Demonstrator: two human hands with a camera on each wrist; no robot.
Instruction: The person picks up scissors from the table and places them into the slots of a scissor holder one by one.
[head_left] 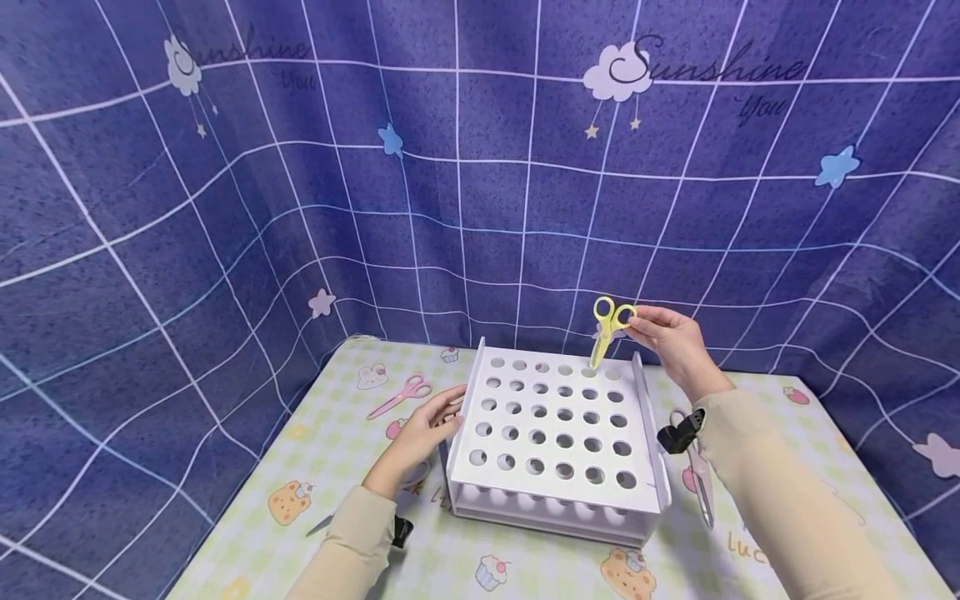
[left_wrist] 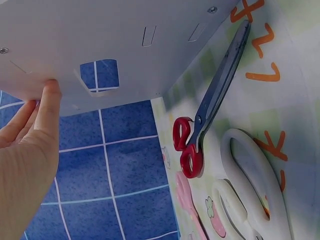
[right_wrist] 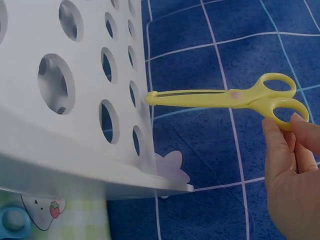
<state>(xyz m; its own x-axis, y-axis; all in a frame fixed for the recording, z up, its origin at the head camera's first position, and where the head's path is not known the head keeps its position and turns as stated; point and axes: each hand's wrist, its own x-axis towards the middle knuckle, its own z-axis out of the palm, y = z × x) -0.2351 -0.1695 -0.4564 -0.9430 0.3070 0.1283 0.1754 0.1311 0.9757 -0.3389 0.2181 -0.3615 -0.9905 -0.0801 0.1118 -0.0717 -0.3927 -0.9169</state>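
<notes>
In my right hand (head_left: pixel 670 343), thumb and fingers pinch one handle loop of small yellow scissors (head_left: pixel 606 333). They hang tip down over the back row of holes in a white rack (head_left: pixel 551 421). The right wrist view has the closed blades of the yellow scissors (right_wrist: pixel 200 98) with their rounded tip close to a hole near the rack's edge. My left hand (head_left: pixel 426 429) is at the rack's left side. Seen from the left wrist, the extended fingers of the left hand (left_wrist: pixel 37 125) touch the rack's side panel (left_wrist: pixel 130 60) beside a square cutout.
Left of the rack lie pink scissors (head_left: pixel 401 395), red-handled scissors (left_wrist: pixel 192 150) and white-handled scissors (left_wrist: pixel 255 175). More scissors (head_left: pixel 701 479) lie right of it, under the right wrist. A blue handle loop (right_wrist: pixel 15 221) shows low in the right wrist view. A blue curtain (head_left: pixel 495 208) hangs behind the table.
</notes>
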